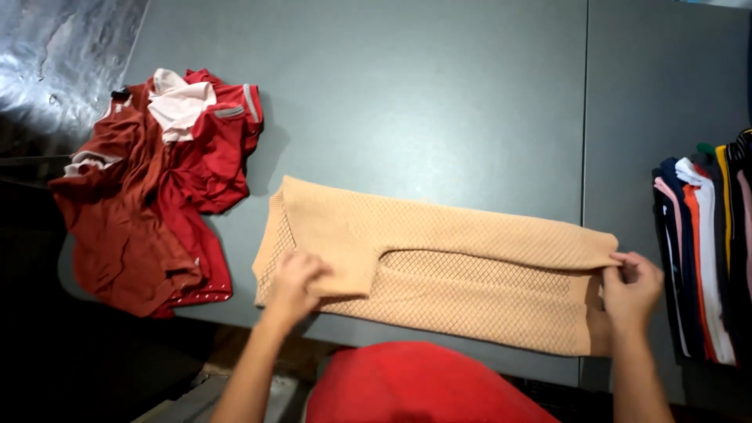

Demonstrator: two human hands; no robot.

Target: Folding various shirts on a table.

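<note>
While our left hand (296,276) pins the folded sleeve and our right hand (631,283) pinches the hem at three o'clock, the tan sweater (439,270) lies half-folded mid-surface; red clothes (157,188) wait at nine o'clock.

A tan sweater (462,270) lies flat and partly folded on a grey table (423,102). The left hand (296,280) presses down on the folded sleeve near the sweater's left end. The right hand (631,288) pinches the sweater's edge at its right end. A heap of red clothes (153,192) sits on the table to the left, just beside the sweater. A stack of folded clothes (705,251) in many colours lies at the right, near the right hand.
</note>
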